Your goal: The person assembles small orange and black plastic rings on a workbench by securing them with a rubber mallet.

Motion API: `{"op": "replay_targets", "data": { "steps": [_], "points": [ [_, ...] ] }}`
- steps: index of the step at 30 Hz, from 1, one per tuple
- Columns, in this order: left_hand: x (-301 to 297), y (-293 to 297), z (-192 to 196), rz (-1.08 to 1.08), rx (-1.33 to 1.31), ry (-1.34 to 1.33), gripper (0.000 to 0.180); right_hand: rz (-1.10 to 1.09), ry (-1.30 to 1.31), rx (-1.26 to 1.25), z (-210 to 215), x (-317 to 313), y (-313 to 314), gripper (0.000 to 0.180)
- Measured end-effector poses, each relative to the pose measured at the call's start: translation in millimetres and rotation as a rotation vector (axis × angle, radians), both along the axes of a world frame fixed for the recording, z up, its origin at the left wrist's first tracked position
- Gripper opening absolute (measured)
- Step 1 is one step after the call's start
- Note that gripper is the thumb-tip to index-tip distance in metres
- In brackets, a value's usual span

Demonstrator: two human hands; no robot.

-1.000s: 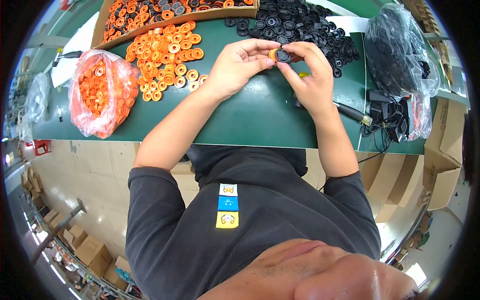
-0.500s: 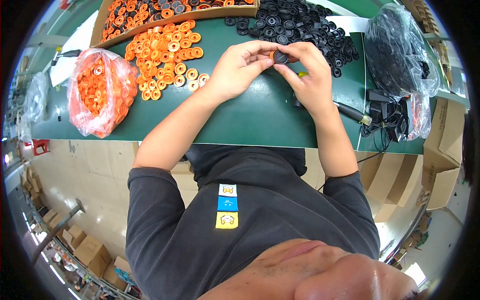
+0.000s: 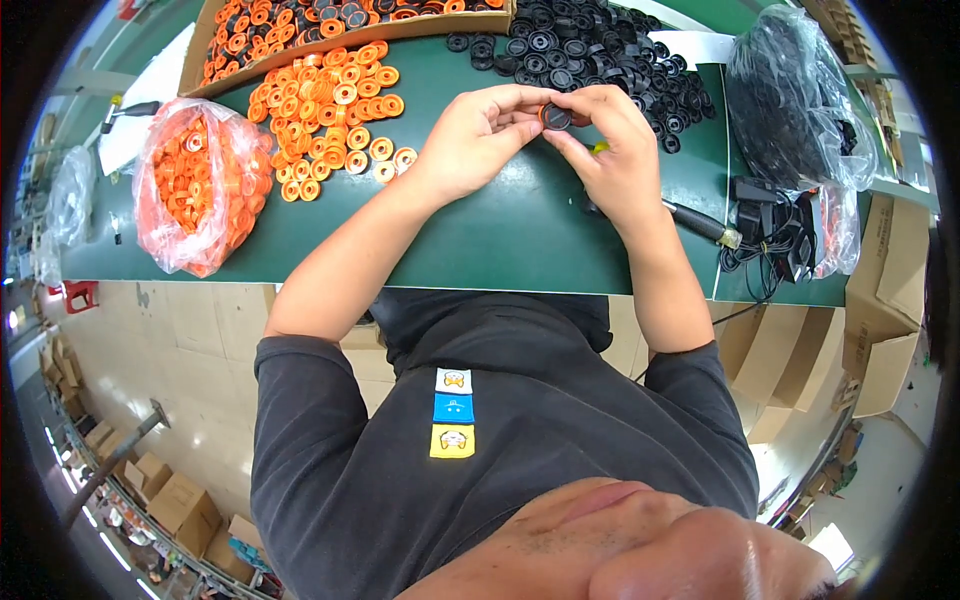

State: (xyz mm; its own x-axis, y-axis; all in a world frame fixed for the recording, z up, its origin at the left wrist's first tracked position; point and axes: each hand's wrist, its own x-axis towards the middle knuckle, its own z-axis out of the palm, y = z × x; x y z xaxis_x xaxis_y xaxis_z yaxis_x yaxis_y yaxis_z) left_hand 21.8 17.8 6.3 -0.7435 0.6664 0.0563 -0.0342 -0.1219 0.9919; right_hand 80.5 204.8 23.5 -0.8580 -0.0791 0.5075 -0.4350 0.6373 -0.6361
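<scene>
Overhead, a dark green desk (image 3: 500, 230) runs across the view, its near edge against the seated person's dark shirt. Pale floor below, with brown cardboard cartons (image 3: 885, 310) stacked at the right end and more small boxes far off at lower left.

On the desk, left: a clear plastic bag of orange rings (image 3: 195, 190), bulging, lying on its side. Beside it a loose spread of orange rings (image 3: 335, 115) lying flat on the green. Behind those, a shallow cardboard tray (image 3: 340, 35) with orange and black parts mixed. Centre-right rear: a heap of black round parts (image 3: 600, 45). Far right: a clear bag of black parts (image 3: 790, 95), with black cables (image 3: 770, 235) in a tangle near it. A dark-handled tool (image 3: 695, 222) lies under the right wrist.

Both hands meet above the desk, just in front of the black heap. Left hand (image 3: 475, 140) curled, fingertips pinching one side of a small round part (image 3: 556, 117). Right hand (image 3: 615, 150) closed on the other side, thumb and forefinger gripping. The part is a black disc with an orange rim showing at its edge, held clear of the surface between the two hands. Something small and yellow-green peeks by the right fingers; cannot tell what.
</scene>
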Motion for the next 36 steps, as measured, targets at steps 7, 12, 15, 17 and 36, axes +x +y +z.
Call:
{"op": "replay_targets", "data": {
  "steps": [7,12,15,17,36],
  "points": [
    [2.8,3.0,-1.6,0.005,0.045,-0.060,0.038,-0.018,0.023,0.004,-1.3,0.2,-1.0,0.038],
    [2.9,2.8,-2.5,0.031,-0.017,-0.024,0.039,-0.027,0.046,0.021,-1.4,0.5,-2.6,0.037],
    [5.1,4.3,-4.8,0.040,0.021,-0.092,0.039,-0.030,0.044,0.022,-1.6,0.8,-3.0,0.036],
    [5.6,5.9,-4.8,0.048,0.072,-0.155,0.038,-0.028,0.042,0.018,-1.2,0.5,-2.6,0.036],
    [7.4,3.1,0.0,0.221,-0.052,0.379,0.026,0.043,-0.161,-0.287,-1.0,-2.7,1.4,0.028]
  ]
}}
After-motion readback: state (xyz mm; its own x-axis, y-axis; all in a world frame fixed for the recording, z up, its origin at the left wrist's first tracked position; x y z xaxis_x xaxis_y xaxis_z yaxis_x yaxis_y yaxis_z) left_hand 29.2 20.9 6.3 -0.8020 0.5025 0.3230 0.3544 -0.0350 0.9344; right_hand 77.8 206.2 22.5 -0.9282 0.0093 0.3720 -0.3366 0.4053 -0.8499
